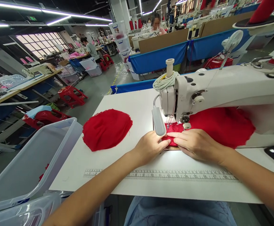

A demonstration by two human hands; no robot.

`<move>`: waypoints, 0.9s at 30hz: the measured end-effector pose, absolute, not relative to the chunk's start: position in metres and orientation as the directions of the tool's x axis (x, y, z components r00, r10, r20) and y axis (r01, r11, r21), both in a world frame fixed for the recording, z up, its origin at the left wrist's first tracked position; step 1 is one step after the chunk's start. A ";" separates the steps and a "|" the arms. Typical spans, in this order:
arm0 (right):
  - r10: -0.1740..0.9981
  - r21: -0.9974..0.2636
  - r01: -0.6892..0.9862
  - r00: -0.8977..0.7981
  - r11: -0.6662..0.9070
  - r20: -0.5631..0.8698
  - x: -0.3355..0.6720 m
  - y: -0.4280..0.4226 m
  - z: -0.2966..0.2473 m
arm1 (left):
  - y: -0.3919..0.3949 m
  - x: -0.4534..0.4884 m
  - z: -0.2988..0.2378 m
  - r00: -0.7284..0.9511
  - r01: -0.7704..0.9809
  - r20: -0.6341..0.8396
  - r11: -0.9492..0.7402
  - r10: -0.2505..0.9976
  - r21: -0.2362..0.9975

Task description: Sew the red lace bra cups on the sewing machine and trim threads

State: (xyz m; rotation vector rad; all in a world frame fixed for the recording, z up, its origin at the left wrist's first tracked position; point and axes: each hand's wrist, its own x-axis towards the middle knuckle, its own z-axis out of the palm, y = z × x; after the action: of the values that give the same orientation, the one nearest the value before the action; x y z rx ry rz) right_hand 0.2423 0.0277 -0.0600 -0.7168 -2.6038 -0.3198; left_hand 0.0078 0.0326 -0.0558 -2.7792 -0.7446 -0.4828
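A white sewing machine (212, 91) stands on the table with red fabric (219, 127) spread beneath its arm. A textured, lace-like part of that fabric lies under the needle area. My left hand (150, 146) is at its left edge, thumb and index finger closed on the red cloth; its other fingers are partly hidden. From the other side, my right hand (197, 144) rests on the same cloth with fingers stretched out and pressing flat, fingertips close to my left thumb. A grey oblong attachment (158, 121) hangs just above my left fingers. Left of the machine lies a separate red fabric piece (107, 129).
A printed ruler (160, 175) runs along the white tabletop (118, 185) near its front edge. A translucent plastic bin (63, 147) with red scraps stands against the left side. Red stools (72, 95) are on the floor beyond. Other people work at machines farther back.
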 end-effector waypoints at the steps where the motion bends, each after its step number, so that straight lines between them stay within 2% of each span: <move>1: 0.459 0.093 0.546 -0.774 0.832 0.435 0.243 0.028 -0.063 | 0.032 0.008 -0.057 0.817 0.519 0.362 -0.846 0.449 -0.121; 7: 0.589 0.037 0.654 -0.703 0.755 0.400 0.241 0.026 -0.069 | 0.030 0.010 -0.056 0.811 0.549 0.290 -0.832 0.509 -0.075; 13: 0.663 0.072 0.728 -0.656 0.681 0.361 0.235 0.023 -0.067 | 0.026 0.014 -0.059 0.782 0.592 0.294 -0.803 0.550 -0.071; 17: 0.732 0.060 0.769 -0.626 0.636 0.269 0.233 0.026 -0.065 | 0.029 0.015 -0.061 0.758 0.615 0.304 -0.787 0.577 -0.038; 20: 0.800 0.097 0.817 -0.576 0.568 0.167 0.230 0.032 -0.060 | 0.040 0.013 -0.058 0.760 0.621 0.233 -0.784 0.606 0.015; 23: 0.860 0.126 0.862 -0.503 0.491 0.091 0.228 0.039 -0.054 | 0.054 0.006 -0.054 0.791 0.586 0.164 -0.807 0.589 0.069; 27: 0.891 0.117 0.890 -0.450 0.441 0.063 0.227 0.040 -0.050 | 0.066 -0.004 -0.056 0.835 0.516 0.170 -0.852 0.523 0.087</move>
State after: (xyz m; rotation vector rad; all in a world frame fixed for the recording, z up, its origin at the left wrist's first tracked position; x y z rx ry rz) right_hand 0.2270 0.0402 -0.0496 -1.6512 -2.6739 -0.2100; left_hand -0.0043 0.0657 -0.0562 -3.0453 -0.8632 -0.3000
